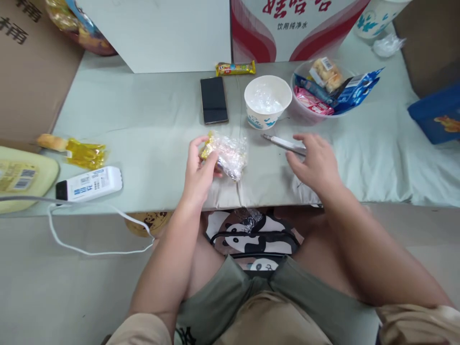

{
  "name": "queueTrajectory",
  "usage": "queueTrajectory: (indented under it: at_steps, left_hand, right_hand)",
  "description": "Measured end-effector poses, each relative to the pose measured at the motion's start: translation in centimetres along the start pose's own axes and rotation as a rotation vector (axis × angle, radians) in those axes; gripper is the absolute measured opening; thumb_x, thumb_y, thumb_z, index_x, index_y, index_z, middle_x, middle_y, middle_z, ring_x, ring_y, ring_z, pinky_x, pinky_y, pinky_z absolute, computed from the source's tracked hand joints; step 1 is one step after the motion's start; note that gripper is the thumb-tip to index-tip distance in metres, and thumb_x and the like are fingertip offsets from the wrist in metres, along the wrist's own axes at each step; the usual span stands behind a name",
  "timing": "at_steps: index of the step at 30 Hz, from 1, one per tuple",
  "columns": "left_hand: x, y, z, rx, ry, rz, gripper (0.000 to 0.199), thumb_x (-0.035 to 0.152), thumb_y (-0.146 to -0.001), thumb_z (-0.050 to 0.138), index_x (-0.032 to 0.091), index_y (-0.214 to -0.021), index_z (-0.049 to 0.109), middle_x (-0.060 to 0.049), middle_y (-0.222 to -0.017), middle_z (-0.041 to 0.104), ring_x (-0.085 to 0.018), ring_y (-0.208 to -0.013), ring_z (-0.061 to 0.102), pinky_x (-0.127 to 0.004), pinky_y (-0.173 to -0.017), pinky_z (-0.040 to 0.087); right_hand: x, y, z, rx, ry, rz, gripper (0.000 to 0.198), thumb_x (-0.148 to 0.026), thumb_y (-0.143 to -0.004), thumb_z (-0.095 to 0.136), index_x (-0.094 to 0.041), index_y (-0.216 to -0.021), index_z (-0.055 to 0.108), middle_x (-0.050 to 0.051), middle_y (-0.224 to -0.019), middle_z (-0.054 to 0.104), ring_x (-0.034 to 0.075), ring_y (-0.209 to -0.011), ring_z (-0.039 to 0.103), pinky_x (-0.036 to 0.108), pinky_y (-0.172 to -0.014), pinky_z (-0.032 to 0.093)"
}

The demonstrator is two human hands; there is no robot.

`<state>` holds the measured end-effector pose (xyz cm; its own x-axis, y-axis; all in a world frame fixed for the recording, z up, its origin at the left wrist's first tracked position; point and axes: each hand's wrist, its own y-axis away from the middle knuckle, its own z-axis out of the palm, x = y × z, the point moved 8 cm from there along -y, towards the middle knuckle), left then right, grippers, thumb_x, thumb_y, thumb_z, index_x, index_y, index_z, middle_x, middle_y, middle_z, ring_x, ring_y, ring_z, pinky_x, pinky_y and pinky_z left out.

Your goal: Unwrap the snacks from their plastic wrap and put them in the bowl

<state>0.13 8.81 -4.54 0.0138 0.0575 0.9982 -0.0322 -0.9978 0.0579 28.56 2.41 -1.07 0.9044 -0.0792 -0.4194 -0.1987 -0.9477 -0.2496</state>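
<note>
My left hand [201,167] is closed around a crumpled clear plastic wrapper [230,153] with yellow and dark printed patches; whatever lies inside it is hard to make out. To the right, my right hand [316,162] is over the rear end of a utility knife [282,142], thumb and forefinger apart. The knife rests on the cloth with its tip toward the left; whether my fingers touch its handle I cannot tell. Behind the wrapper stands a white paper cup [266,117] with blue print, holding crumpled clear plastic.
A phone [214,100] and a yellow snack bar [235,68] lie farther back. A bowl [309,111] of packaged snacks stands behind the knife. At left are an opened yellow-wrapped pastry [86,152], a white bottle [93,184] and a white cord [97,253]. Boxes [183,38] line the back.
</note>
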Motion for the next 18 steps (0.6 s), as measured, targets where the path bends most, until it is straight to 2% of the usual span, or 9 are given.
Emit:
queueTrajectory:
  at_steps: [2,4,7,10,13,15,18]
  left_hand:
    - [0.1,0.0,0.4,-0.037,0.003,-0.020,0.034,0.038,-0.086,0.070,0.028,-0.116,0.059,-0.001,-0.086,0.062,-0.011,-0.059,0.059,-0.021,-0.049,0.050]
    - [0.5,0.1,1.0,-0.085,-0.019,0.018,0.036,0.037,-0.084,0.073,0.027,-0.115,0.059,-0.002,-0.093,0.063,-0.012,-0.065,0.061,-0.021,-0.052,0.052]
    - [1.3,0.5,1.9,-0.132,-0.127,0.168,0.053,0.030,-0.076,0.080,0.028,-0.123,0.054,-0.003,-0.111,0.062,-0.014,-0.081,0.065,-0.025,-0.067,0.056]
    - [1.4,0.7,2.7,-0.148,-0.248,0.276,0.069,0.024,-0.072,0.081,0.030,-0.133,0.048,-0.006,-0.129,0.057,-0.015,-0.090,0.065,-0.027,-0.074,0.057]
    - [1.0,0.9,3.6,-0.160,-0.273,0.285,0.077,0.025,-0.073,0.081,0.032,-0.139,0.042,-0.007,-0.130,0.058,-0.015,-0.089,0.066,-0.027,-0.072,0.057]
    - [0.9,1.0,4.2,-0.179,-0.242,0.267,0.078,0.030,-0.073,0.083,0.032,-0.139,0.041,-0.006,-0.126,0.060,-0.015,-0.087,0.067,-0.027,-0.071,0.058]
    - [0.9,0.9,4.7,-0.191,-0.139,0.242,0.081,0.040,-0.072,0.087,0.032,-0.138,0.040,-0.006,-0.122,0.061,-0.017,-0.089,0.069,-0.029,-0.075,0.060]
  right_hand:
    - [1.6,-0.1,0.8,-0.069,0.121,-0.023,0.038,-0.034,-0.087,0.058,-0.016,-0.119,0.066,0.020,-0.120,0.068,0.037,-0.110,0.063,0.055,-0.097,0.048]
    - [2.4,0.0,1.2,-0.120,0.155,-0.022,0.033,-0.032,-0.089,0.053,-0.016,-0.114,0.068,0.020,-0.121,0.068,0.036,-0.110,0.063,0.053,-0.095,0.048]
    - [2.4,0.3,0.2,-0.113,0.058,0.059,0.027,-0.032,-0.093,0.049,-0.019,-0.105,0.069,0.015,-0.101,0.071,0.031,-0.093,0.065,0.045,-0.082,0.049]
    - [0.8,1.1,-0.6,-0.135,-0.321,0.133,0.032,-0.042,-0.099,0.043,-0.021,-0.096,0.067,0.004,-0.069,0.062,0.020,-0.063,0.056,0.034,-0.064,0.045]
    - [-1.9,2.0,-0.1,-0.225,-0.694,0.101,0.044,-0.052,-0.102,0.035,-0.021,-0.091,0.064,-0.001,-0.059,0.050,0.013,-0.050,0.043,0.028,-0.053,0.037]
    - [-3.5,2.2,0.3,-0.275,-0.720,0.042,0.044,-0.052,-0.101,0.037,-0.019,-0.091,0.064,-0.001,-0.060,0.050,0.013,-0.052,0.043,0.028,-0.055,0.036]
    - [-4.6,2.1,0.8,-0.321,-0.564,-0.027,0.040,-0.046,-0.099,0.038,-0.018,-0.091,0.066,0.002,-0.065,0.056,0.015,-0.060,0.049,0.029,-0.062,0.038]
